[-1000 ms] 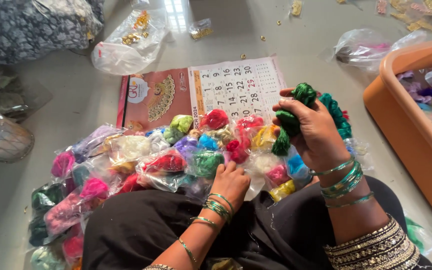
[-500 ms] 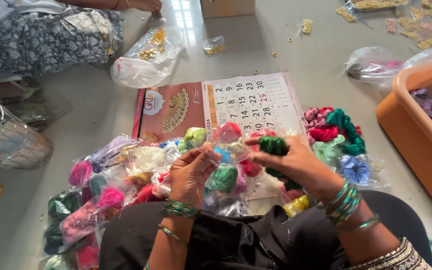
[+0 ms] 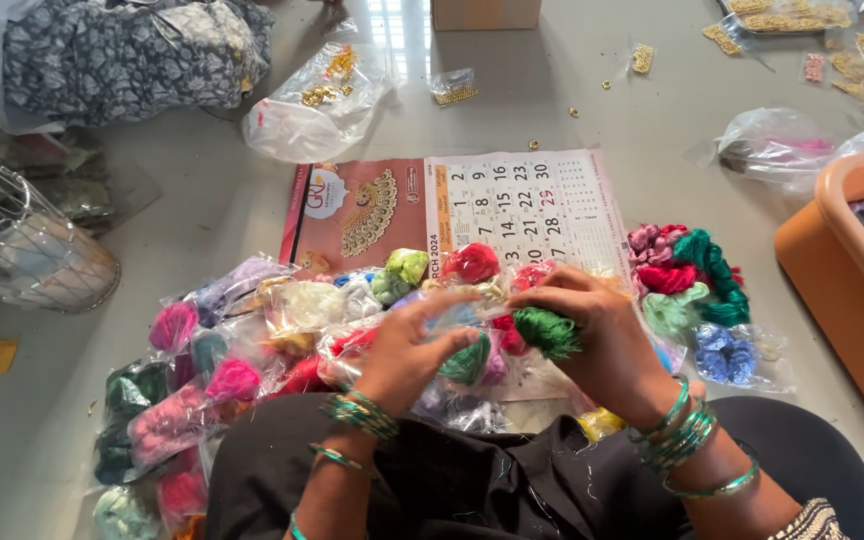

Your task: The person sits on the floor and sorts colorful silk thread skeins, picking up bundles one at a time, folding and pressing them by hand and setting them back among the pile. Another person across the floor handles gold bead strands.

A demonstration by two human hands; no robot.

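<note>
My right hand [image 3: 607, 335] grips a dark green thread bundle [image 3: 546, 331] just above my lap. My left hand [image 3: 414, 345] meets it from the left, fingers pinching a small clear plastic packet [image 3: 452, 317] beside the bundle. Both wrists wear green bangles. Under and around my hands lies a heap of clear packets of coloured thread [image 3: 252, 350]: pink, red, green, cream. A loose pile of green, red and pink thread bundles [image 3: 692, 275] sits to the right of my right hand. A wall calendar [image 3: 472, 205] lies flat on the floor behind the heap.
An orange plastic tub [image 3: 842, 280] stands at the right edge. A wire basket [image 3: 22, 240] is at the left. Clear bags with gold pieces [image 3: 317, 100] lie beyond the calendar, a patterned cloth [image 3: 122, 55] at top left, a cardboard box [image 3: 482, 12] at top.
My right hand came down from a raised position with the green bundle to meet my left hand, which lifted off the packets. The view has shifted so the loose thread pile shows at right.
</note>
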